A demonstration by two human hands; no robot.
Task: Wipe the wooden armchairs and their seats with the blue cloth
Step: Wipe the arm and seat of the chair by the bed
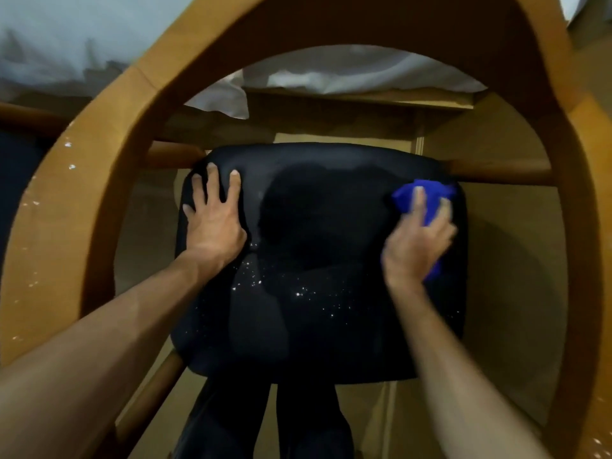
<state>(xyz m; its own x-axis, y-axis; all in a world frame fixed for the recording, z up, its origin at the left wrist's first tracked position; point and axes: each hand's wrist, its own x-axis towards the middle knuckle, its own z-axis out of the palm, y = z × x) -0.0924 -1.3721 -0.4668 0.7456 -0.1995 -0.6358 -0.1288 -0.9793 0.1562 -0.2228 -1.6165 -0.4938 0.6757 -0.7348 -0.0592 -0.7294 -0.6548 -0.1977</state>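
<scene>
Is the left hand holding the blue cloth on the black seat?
No, the left hand lies flat and bare on the black seat, while the right hand holds the blue cloth.

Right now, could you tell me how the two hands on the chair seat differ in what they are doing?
The left hand lies flat with fingers spread on the bare dark seat and holds nothing; the right hand presses a blue cloth against the seat. The left hand is on the seat's far left part, the right hand on its far right. The left hand looks sharp, the right hand blurred. Both rest on the same seat, inside the wooden chair frame.
</scene>
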